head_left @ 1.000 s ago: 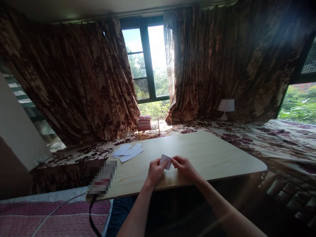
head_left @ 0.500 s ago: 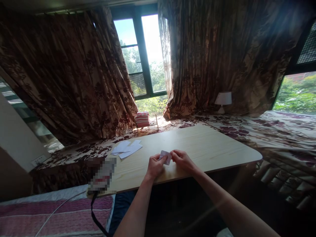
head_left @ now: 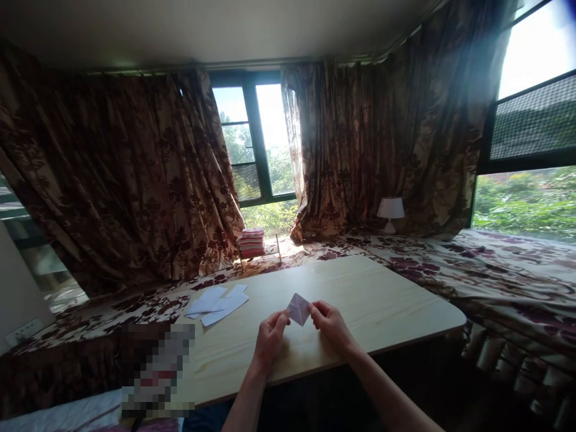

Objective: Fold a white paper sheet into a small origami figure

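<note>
A small white piece of folded paper (head_left: 299,309), diamond-shaped with crease lines, is held up between both hands over the near side of the table. My left hand (head_left: 271,337) pinches its left corner between thumb and fingers. At the right corner, my right hand (head_left: 329,324) grips it the same way. Several white paper sheets (head_left: 225,309) lie overlapping on the table to the left of my hands.
The pale wooden table (head_left: 382,312) stands against a ledge with floral cloth (head_left: 427,255). On the ledge are a stack of striped folded cloths (head_left: 252,242) and a small white lamp (head_left: 390,208). A blurred-out object (head_left: 162,372) is at the table's left corner.
The folded paper has turned into a diamond facing me, and my left fingers have shifted from across it to its left corner. The camera view has tilted upward.
</note>
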Action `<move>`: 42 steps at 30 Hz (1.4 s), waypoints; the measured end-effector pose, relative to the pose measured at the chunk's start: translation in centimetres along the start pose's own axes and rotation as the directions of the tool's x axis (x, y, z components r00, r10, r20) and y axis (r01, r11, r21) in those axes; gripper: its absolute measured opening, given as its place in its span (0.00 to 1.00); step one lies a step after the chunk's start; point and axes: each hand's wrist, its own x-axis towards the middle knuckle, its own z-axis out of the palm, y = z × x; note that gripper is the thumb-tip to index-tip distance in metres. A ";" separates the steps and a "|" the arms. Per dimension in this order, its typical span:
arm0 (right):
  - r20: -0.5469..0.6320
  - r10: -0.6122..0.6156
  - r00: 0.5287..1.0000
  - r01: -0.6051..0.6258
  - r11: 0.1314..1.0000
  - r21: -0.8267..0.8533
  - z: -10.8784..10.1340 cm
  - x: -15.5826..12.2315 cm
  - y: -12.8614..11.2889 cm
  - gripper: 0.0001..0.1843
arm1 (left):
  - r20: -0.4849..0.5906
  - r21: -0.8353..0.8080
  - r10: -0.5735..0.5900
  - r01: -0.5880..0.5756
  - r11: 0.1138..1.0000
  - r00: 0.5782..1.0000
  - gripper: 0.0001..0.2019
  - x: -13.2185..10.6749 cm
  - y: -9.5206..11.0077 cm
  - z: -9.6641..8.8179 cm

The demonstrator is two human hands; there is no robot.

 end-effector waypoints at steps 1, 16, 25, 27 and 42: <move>-0.003 0.001 1.000 -0.001 1.000 0.005 0.0 0.0 -0.1 0.14 | -0.014 0.008 0.004 -0.004 1.000 1.000 0.18 0.0 0.0 0.0; 0.031 0.031 0.999 -0.032 0.999 0.008 0.1 -0.1 -0.1 0.14 | -0.037 -0.021 -0.021 0.020 1.000 0.999 0.14 0.0 -0.1 0.3; 0.127 -0.083 0.988 0.081 0.997 0.021 0.1 -0.3 0.8 0.13 | 0.016 -0.051 -0.020 0.021 0.998 1.000 0.14 -0.3 -0.8 0.1; 0.135 -0.101 0.986 0.100 0.995 0.018 0.2 -0.3 0.9 0.14 | 0.037 -0.053 -0.013 0.015 0.998 0.999 0.14 -0.3 -1.0 0.0; 0.181 -0.030 0.983 0.042 0.997 -0.063 -0.1 -0.8 0.2 0.13 | 0.166 -0.004 -0.115 0.117 0.993 0.979 0.15 -0.4 -2.5 0.0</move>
